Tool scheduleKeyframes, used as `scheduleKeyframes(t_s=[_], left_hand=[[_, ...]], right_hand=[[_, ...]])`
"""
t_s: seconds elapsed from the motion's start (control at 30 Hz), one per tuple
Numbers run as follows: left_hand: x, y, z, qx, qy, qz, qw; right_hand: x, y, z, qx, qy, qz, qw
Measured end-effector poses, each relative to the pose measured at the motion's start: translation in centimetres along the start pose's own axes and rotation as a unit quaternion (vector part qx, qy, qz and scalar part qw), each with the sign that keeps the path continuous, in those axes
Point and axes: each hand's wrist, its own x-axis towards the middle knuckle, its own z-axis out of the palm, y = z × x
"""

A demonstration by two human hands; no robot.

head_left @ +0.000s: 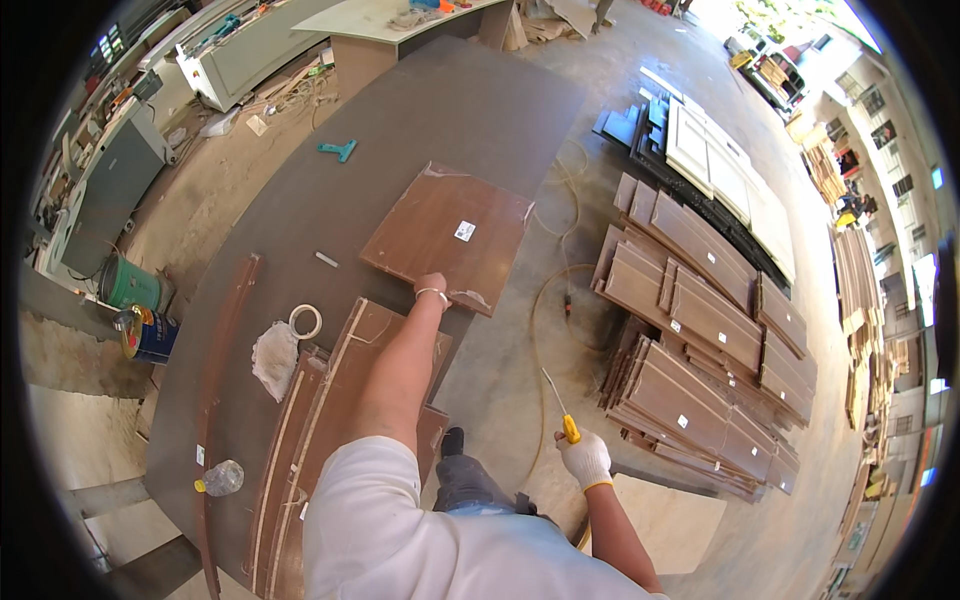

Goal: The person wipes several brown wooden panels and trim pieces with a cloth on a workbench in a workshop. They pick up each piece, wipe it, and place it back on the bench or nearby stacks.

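My left hand reaches forward over the large grey table and grips the near edge of a square brown board with a small white label. A thin bracelet sits on that wrist. My right hand, in a white glove, hangs low beside my body over the concrete floor and holds a screwdriver with a yellow handle, its shaft pointing up and away. Under my left forearm lie several long brown panels with pale edges.
On the table lie a tape roll, a crumpled cloth, a plastic bottle and a teal tool. Paint cans stand at the left. Stacked brown panels, white doors and a hose cover the floor at the right.
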Motion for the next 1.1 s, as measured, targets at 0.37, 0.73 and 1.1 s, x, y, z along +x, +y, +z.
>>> scheduleKeyframes(t_s=[0.37,0.73,1.1], left_hand=[[-13.6,-18.5,4.4,0.265,-0.397,0.263,0.839],[-19.3,-28.2,0.5,0.222,-0.225,0.029,0.948],[-17.9,-35.5,-1.9,0.502,-0.202,0.151,0.828]], right_hand=[[-2.7,5.2,5.4,-0.021,-0.085,-0.025,0.996],[-5.4,6.2,6.2,-0.133,-0.097,0.088,0.983],[-5.9,8.4,6.7,-0.166,-0.167,-0.015,0.972]])
